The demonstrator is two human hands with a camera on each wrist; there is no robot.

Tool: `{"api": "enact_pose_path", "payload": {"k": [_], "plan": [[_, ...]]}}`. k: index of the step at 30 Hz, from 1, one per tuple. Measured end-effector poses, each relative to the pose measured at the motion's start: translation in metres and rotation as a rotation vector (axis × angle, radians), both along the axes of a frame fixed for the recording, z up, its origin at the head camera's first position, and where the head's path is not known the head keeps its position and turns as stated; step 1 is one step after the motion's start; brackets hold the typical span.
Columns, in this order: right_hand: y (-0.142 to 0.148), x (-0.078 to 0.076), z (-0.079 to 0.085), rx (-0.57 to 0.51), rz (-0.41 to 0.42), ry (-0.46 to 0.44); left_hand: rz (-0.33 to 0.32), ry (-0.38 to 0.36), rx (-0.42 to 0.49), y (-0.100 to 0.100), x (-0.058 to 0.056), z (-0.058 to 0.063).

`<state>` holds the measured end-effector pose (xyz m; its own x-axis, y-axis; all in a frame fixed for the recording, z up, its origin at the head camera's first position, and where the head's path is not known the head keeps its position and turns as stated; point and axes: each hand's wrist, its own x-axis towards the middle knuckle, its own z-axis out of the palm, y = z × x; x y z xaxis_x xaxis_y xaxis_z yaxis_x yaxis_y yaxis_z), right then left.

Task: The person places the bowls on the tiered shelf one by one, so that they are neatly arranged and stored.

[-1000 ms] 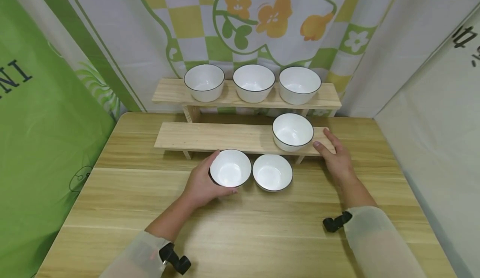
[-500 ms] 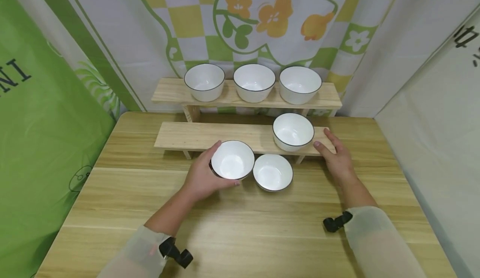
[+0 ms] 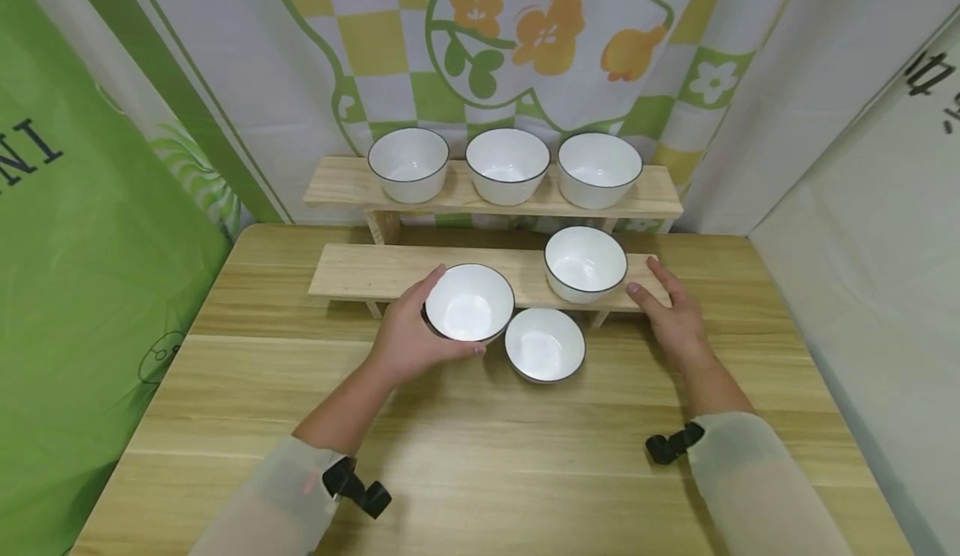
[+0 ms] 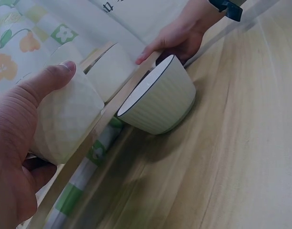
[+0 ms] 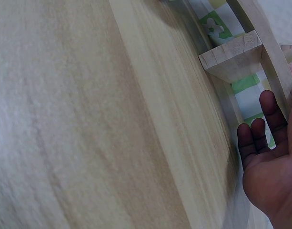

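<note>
My left hand grips a white bowl with a dark rim, thumb at its near side and fingers around its left. The bowl overlaps the front edge of the lower wooden shelf. In the left wrist view, the thumb lies along the held bowl. My right hand holds the right end of that shelf; in the right wrist view, several fingers extend below the board. Beside that hand, another white bowl sits on the lower shelf. A matching bowl stands on the table in front.
On the upper shelf stand three similar bowls, left, middle and right. The wooden table reaches toward the person. A patterned curtain hangs behind, and a green cloth borders the left.
My left hand has lifted the bowl from the table beside the front bowl, moving it forward and slightly right to the lower shelf's edge. The right hand stays at the shelf end.
</note>
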<state>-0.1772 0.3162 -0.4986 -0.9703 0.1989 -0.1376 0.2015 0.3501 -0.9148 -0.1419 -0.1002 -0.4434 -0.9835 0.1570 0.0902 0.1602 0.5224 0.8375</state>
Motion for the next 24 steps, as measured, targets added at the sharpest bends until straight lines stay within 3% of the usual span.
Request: {"api": "enact_pose_path", "payload": {"k": [9, 24], "plan": [[0.002, 0.000, -0.002, 0.025, 0.003, 0.026, 0.011, 0.032, 0.046, 0.004, -0.013, 0.002], [0.001, 0.001, 0.001, 0.037, 0.004, 0.014, 0.021, 0.044, 0.043, 0.011, -0.032, -0.004]]}}
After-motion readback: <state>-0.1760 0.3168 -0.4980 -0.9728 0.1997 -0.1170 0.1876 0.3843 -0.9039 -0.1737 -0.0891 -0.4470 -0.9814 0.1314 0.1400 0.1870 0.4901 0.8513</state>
